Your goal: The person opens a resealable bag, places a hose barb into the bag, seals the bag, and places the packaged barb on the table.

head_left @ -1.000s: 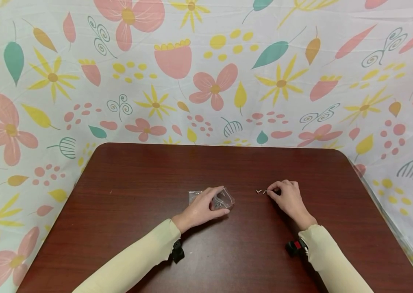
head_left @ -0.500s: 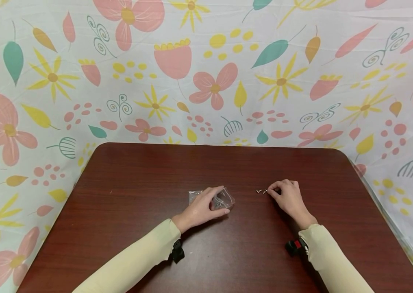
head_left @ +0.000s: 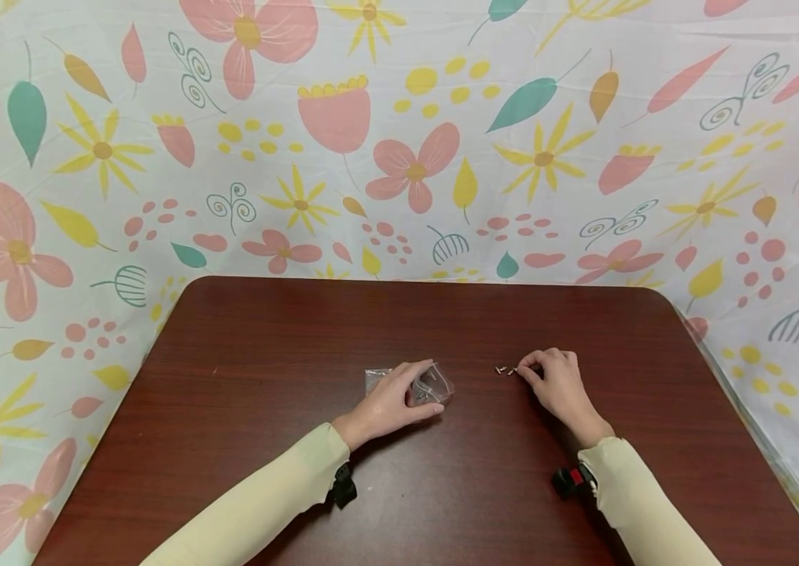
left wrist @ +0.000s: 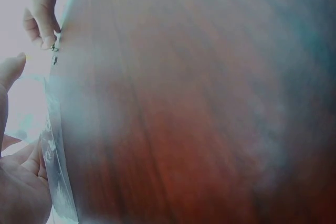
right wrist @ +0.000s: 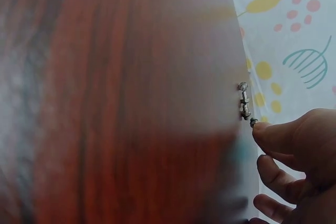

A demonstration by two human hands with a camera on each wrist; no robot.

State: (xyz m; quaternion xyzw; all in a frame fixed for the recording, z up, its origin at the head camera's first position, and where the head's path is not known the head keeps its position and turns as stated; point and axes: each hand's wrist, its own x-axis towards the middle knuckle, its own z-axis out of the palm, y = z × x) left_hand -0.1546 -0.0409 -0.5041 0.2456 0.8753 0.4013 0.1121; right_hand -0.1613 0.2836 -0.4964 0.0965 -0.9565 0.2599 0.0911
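Note:
My left hand [head_left: 391, 402] holds a clear plastic bag [head_left: 436, 387], fingers on the far side and thumb at the near side of its mouth. The bag's left end sticks out behind the knuckles, and the palm hides its middle. In the left wrist view the bag [left wrist: 59, 171] appears as a shiny strip beside the fingers. To the right, my right hand [head_left: 561, 387] pinches a small metal piece, apparently a screw [right wrist: 254, 122], at its fingertips. A few similar small metal screws [head_left: 501, 369] lie on the table just left of those fingertips.
Both hands are over a dark red-brown wooden table [head_left: 286, 330]. A flower-patterned cloth [head_left: 399, 102] hangs behind it and along both sides. A black wrist camera [head_left: 344, 486] is worn on the left wrist, and another camera [head_left: 569, 479] on the right.
Almost nothing differs. My right fingertips have shifted only very slightly beside the small screws, while the left hand and bag stay in place.

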